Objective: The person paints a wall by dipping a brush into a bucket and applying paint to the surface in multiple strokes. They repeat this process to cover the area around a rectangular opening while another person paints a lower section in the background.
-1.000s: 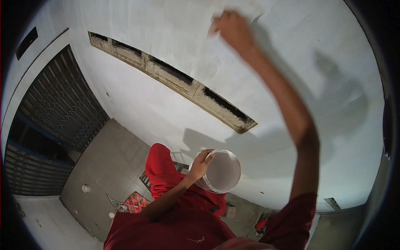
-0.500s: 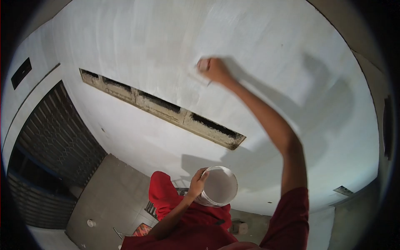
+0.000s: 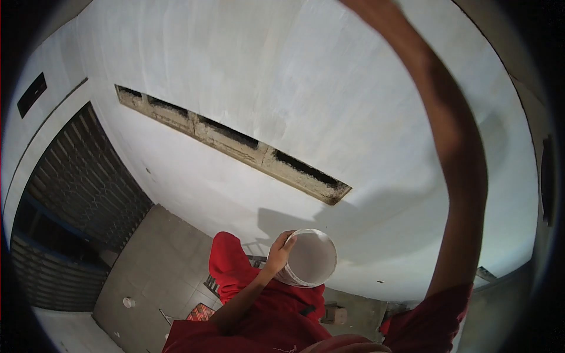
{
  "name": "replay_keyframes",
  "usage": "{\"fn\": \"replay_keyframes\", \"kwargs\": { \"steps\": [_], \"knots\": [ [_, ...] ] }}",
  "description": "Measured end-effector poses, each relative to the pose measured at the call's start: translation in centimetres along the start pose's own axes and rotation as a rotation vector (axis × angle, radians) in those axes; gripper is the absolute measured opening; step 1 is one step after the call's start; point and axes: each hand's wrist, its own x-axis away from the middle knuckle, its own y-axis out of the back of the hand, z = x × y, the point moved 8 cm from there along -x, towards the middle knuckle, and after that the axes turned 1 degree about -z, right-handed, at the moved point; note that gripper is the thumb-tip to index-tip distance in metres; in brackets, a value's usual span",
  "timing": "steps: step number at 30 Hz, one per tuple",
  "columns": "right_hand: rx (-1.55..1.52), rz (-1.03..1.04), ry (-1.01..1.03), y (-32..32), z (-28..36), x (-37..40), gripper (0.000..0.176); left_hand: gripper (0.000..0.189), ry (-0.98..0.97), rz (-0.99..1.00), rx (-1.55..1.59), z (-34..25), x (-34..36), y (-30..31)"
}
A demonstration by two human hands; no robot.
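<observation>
My left hand [image 3: 281, 252] grips the rim of a white bucket [image 3: 312, 259], fingers over the edge at its left side. The bucket hangs in front of my red-clothed legs, its mouth facing up toward me and its pale inside showing. My right arm is raised high along the white wall [image 3: 235, 53]. Its wrist reaches the top edge of the view, so the right hand and anything in it are cut off.
A long recessed vent slot [image 3: 229, 144] with rough edges runs across the wall. At left stands a dark metal folding gate [image 3: 70, 217]. Below are the grey floor [image 3: 147, 265], a small white container [image 3: 128, 302] and a patterned red item [image 3: 201, 312].
My right hand, closed on a blurred thin thing near the wall, has swung up out of the top of the view. My left hand and the bucket stay almost in place.
</observation>
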Motion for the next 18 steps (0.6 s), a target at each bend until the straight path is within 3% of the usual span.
{"fn": "replay_keyframes", "kwargs": {
  "steps": [3,5,6,7,9,10,11,12,13,18],
  "knots": [
    [-0.276,-0.13,0.06,-3.9,7.3,7.4,0.01,0.032,-0.016,-0.021,-0.027,0.3,0.0,0.1],
    [-0.334,0.212,0.069,-9.4,14.1,13.5,0.012,0.033,-0.022,-0.027,-0.022,0.6,-0.2,0.4],
    [-0.194,0.338,0.086,-10.5,18.1,16.3,0.014,0.033,-0.021,-0.025,-0.006,0.6,-0.3,0.3],
    [-0.023,0.358,0.225,-11.7,21.9,19.6,0.022,0.033,-0.013,-0.014,0.008,0.8,0.0,0.1],
    [-0.166,0.427,0.214,-13.9,27.4,25.2,0.037,0.033,-0.014,-0.014,0.009,1.2,-0.2,0.1],
    [-0.316,0.435,0.219,-15.5,30.1,28.2,0.04,0.033,-0.013,-0.01,0.008,1.5,-0.2,0.1],
    [-0.423,0.429,0.213,-15.6,31.9,30.4,0.03,0.033,-0.015,-0.011,0.006,1.9,-0.4,0.1],
    [-0.783,0.592,0.077,-16.2,32.6,31.8,0.014,0.034,-0.015,-0.009,0.003,2.6,-0.4,0.1],
    [-0.914,0.667,-0.016,-16.1,32.7,32.7,0.006,0.034,-0.022,-0.005,-0.002,2.8,-0.5,0.2],
    [-0.962,0.636,-0.306,-15.2,25.5,30.4,0.009,0.033,-0.029,-0.023,-0.023,0.0,-0.1,0.1]
  ]
}}
